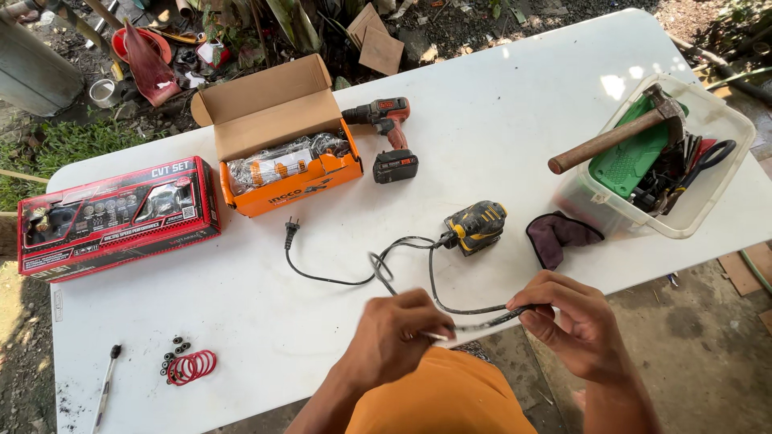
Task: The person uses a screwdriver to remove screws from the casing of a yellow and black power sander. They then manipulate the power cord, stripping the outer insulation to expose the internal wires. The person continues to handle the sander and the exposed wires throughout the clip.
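cord: black power cord (402,265) ran from the yellow-and-black compact sander (477,227) at frame centre down to both hands at lower centre; two-pin plug (291,232) lay loose on the white plastic folding table (498,104), left of centre
left hand: left hand (396,336) was pinched shut around the cord's lower loop; fingers curled over it
right hand: right hand (571,321) gripped the same stretch of cord near a pale strip, thumb and fingers closed on it
progress: judged early; most of the cord lay slack and uncoiled on the table; sander untouched
orange box: open orange cardboard carton (277,137), upper left; held a plastic-wrapped tool
red box: red-and-black boxed parts set (117,217), far left; closed
clear tub: clear plastic bin (708,201), upper right; held a wooden-handled hammer (615,137), a green case, scissors, mixed dark tools
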